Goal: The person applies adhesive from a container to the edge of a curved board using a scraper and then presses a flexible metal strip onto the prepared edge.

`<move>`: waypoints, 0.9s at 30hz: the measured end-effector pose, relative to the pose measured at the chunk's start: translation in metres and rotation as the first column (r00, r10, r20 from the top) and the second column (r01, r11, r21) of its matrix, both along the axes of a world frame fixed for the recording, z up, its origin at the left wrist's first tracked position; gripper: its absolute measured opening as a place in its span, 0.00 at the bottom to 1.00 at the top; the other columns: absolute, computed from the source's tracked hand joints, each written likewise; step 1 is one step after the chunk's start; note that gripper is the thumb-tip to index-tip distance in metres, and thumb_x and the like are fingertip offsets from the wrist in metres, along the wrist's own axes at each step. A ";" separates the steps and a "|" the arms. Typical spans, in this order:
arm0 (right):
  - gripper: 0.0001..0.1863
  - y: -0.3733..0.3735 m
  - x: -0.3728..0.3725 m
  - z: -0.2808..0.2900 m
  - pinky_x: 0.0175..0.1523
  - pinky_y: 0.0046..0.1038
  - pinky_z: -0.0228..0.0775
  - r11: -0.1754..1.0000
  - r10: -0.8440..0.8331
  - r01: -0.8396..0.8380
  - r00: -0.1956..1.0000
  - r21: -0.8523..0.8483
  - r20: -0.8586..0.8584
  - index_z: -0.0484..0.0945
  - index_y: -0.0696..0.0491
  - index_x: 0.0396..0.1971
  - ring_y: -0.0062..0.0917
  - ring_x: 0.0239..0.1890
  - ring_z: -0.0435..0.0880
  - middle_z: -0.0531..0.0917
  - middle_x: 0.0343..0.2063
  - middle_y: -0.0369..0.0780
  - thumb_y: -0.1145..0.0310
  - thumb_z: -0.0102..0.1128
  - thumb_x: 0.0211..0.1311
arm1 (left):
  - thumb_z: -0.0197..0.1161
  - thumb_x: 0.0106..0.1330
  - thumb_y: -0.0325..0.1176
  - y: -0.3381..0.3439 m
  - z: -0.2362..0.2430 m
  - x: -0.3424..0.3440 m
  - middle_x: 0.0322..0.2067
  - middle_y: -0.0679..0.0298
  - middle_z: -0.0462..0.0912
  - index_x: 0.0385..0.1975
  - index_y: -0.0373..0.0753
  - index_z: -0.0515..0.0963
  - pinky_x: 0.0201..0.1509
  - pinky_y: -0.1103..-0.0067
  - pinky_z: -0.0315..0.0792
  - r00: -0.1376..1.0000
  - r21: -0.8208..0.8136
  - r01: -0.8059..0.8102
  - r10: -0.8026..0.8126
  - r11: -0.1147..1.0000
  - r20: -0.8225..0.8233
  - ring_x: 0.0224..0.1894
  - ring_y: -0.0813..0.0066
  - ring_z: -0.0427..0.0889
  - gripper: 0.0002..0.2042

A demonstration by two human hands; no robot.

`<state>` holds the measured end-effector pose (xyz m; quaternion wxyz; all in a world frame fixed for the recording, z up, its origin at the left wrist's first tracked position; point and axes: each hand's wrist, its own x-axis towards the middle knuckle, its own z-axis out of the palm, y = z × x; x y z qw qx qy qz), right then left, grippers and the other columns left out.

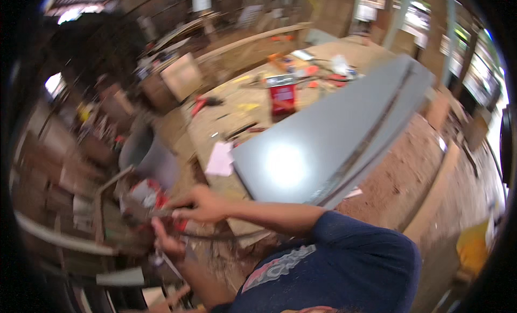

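My right hand reaches across to the left, its fingers closed on a thin, flat, brownish-grey piece; blur hides its exact kind. Just below it, my left hand is raised with fingers apart, one fingertip close to the piece; whether they touch I cannot tell. Behind both hands is a blurred red and white object. To the right of my right forearm, a large grey panel lies on the wooden worktable, with a strip of bright glare on it and a dark strip along it.
A pink sheet lies by the panel's left corner. Beyond stand a red can and a red power tool, among scattered small tools. A grey bucket stands left of the table. Wood pieces crowd the left side; a yellow object is far right.
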<state>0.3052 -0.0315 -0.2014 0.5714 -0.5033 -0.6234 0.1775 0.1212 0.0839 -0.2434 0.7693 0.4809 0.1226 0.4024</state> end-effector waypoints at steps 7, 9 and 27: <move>0.22 -0.012 -0.004 0.013 0.58 0.33 0.78 0.981 -0.164 0.151 0.981 -0.118 -0.108 0.85 0.55 0.58 0.35 0.50 0.90 0.89 0.51 0.51 0.61 0.70 0.68 | 0.57 0.80 0.32 -0.017 0.035 0.038 0.46 0.65 0.82 0.55 0.32 0.76 0.56 0.80 0.70 0.930 0.276 -0.368 0.348 0.888 0.121 0.47 0.79 0.77 0.12; 0.23 -0.009 -0.019 0.013 0.58 0.33 0.78 0.988 -0.122 0.108 0.985 -0.110 -0.125 0.85 0.55 0.58 0.35 0.50 0.90 0.89 0.50 0.52 0.60 0.71 0.68 | 0.57 0.80 0.31 -0.015 0.031 0.023 0.44 0.66 0.83 0.53 0.32 0.77 0.54 0.81 0.70 0.908 0.317 -0.419 0.399 0.851 0.128 0.45 0.81 0.77 0.11; 0.11 0.033 -0.039 0.014 0.49 0.24 0.74 0.985 0.171 -0.165 0.849 0.058 -0.500 0.82 0.58 0.43 0.15 0.41 0.81 0.85 0.38 0.34 0.66 0.68 0.73 | 0.60 0.77 0.31 -0.036 0.042 0.001 0.30 0.75 0.80 0.43 0.31 0.82 0.33 0.86 0.63 0.766 0.585 -0.492 0.640 0.645 -0.061 0.31 0.90 0.71 0.09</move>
